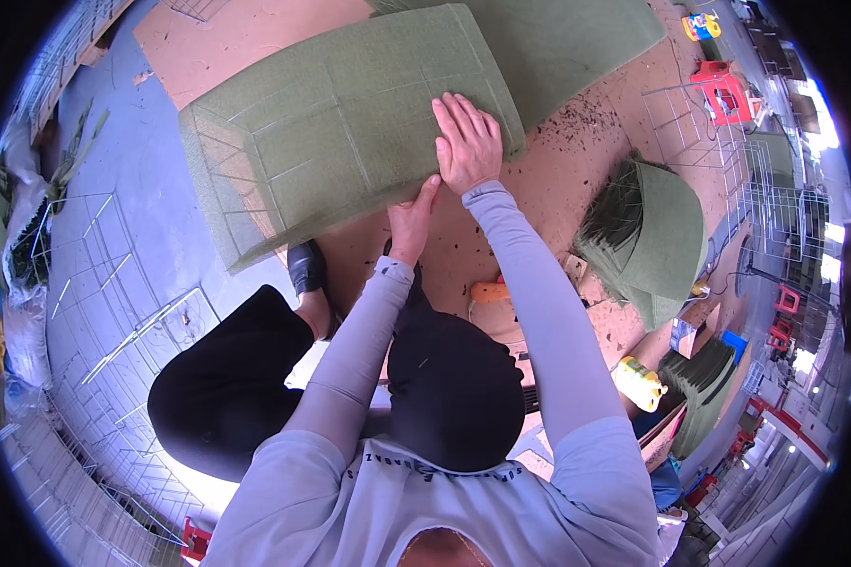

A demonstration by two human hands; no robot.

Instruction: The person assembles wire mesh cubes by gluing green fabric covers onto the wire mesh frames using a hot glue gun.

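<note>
A wire frame wrapped in green mesh sheet (378, 132) spans the upper middle of the head view, its thin wires showing through the cloth. My right hand (468, 146) presses flat on the mesh near its right end, fingers stretched out side by side. At the near edge my left hand (412, 223) grips the covered frame, thumb up along the border. The other left fingers are tucked under the edge and hidden. Another green mesh sheet (577, 47) lies beyond the frame on the right.
A stack of cut green sheets (667, 236) lies to the right. Dark scraps (577, 123) litter the brown board. Bare wire frames (95, 246) stand at left, more at far right near a red stool (723, 94). A yellow bottle (639, 383) and an orange-handled tool (489, 292) are near my legs.
</note>
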